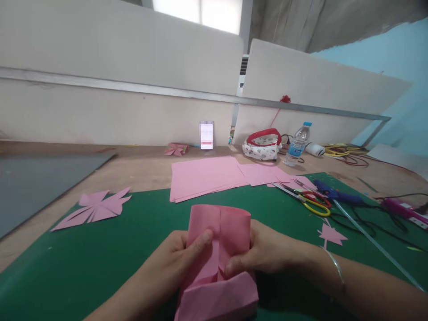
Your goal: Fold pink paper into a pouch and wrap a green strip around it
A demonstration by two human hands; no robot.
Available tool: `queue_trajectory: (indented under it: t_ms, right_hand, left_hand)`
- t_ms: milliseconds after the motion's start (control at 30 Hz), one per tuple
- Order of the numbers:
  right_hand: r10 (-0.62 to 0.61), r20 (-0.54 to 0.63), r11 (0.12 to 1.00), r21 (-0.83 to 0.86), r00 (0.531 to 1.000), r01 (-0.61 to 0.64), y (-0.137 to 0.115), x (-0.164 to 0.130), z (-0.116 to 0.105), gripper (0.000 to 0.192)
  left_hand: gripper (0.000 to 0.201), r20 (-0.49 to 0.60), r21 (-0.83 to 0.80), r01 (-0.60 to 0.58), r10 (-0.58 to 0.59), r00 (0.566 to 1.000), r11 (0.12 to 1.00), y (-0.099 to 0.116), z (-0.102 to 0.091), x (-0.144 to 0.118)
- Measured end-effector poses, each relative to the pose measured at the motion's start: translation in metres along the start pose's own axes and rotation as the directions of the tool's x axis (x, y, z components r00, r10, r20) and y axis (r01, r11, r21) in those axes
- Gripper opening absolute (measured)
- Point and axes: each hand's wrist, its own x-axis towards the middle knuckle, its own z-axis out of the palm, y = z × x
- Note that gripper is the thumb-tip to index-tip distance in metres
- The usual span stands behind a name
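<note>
A folded pink paper piece (219,285), shaped like a small bag with a folded-up lower end, is held between both hands over the green cutting mat (147,267). My left hand (187,254) grips its left edge, thumb pressed on the front panel. On the other side my right hand (261,254) is closed around the right edge, thumb near the centre seam. The fingers behind the paper are hidden. Pink paper sheets (203,176) lie just beyond, at the mat's far edge.
To the left lies a pink paper cut-out flower (100,207). Scissors with yellow handles (316,207), a blue glue gun (341,195) and a small pink cut-out (331,234) are on the right. Behind stand a water bottle (297,145), a white pouch (262,146) and a phone (206,135).
</note>
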Motion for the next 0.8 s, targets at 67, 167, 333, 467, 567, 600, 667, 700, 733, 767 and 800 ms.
queue_trajectory:
  t_ms: [67,167,333,467,567,600,667,700,733,767,800]
  right_hand:
    - [0.009,0.025,0.999,0.046,1.000,-0.010,-0.001,0.001,0.001,0.033]
    - [-0.020,0.009,0.997,0.073,1.000,0.020,-0.009,0.001,0.000,0.023]
    - [-0.066,-0.246,0.997,0.029,0.967,0.075,-0.017,0.001,-0.006,0.024]
    - [-0.059,-0.158,0.994,-0.100,0.986,0.043,-0.012,0.003,-0.012,0.021]
    - [-0.079,-0.021,0.976,-0.204,0.997,0.073,-0.014,0.005,-0.014,0.015]
    - [-0.079,0.004,0.965,-0.252,0.997,0.077,-0.016,0.006,-0.014,0.015]
    - [-0.086,0.008,0.935,-0.343,0.996,0.084,-0.019,0.010,-0.015,0.018]
    - [-0.100,-0.005,0.921,-0.378,0.995,0.090,-0.020,0.012,-0.015,0.020]
    - [-0.114,-0.023,0.909,-0.405,0.993,0.095,-0.020,0.014,-0.015,0.021]
    - [-0.129,-0.041,0.901,-0.422,0.991,0.100,-0.019,0.017,-0.015,0.022]
    - [-0.147,-0.060,0.896,-0.431,0.987,0.107,-0.017,0.019,-0.015,0.021]
  left_hand:
    - [0.064,-0.002,0.048,0.001,-0.001,1.000,0.999,0.000,-0.001,0.002]
    - [0.057,-0.004,0.042,-0.003,0.003,1.000,0.999,0.002,-0.006,0.002]
    - [0.048,0.115,0.068,0.057,-0.065,0.991,0.996,0.010,-0.014,-0.005]
    - [0.047,0.064,0.214,0.035,-0.050,0.997,0.976,0.020,-0.019,-0.007]
    - [0.045,-0.097,0.403,-0.004,0.047,0.994,0.915,0.028,-0.019,-0.004]
    - [0.040,-0.101,0.438,-0.007,0.057,0.993,0.899,0.030,-0.018,-0.002]
    - [0.028,-0.059,0.478,-0.006,0.039,0.997,0.878,0.034,-0.015,0.000]
    - [0.025,-0.047,0.490,-0.001,0.027,0.999,0.872,0.034,-0.014,0.001]
    - [0.024,-0.045,0.494,0.006,0.019,0.999,0.869,0.034,-0.013,0.002]
    - [0.023,-0.053,0.493,0.015,0.013,0.999,0.870,0.034,-0.013,0.003]
    - [0.021,-0.061,0.492,0.022,0.009,0.998,0.870,0.033,-0.013,0.004]
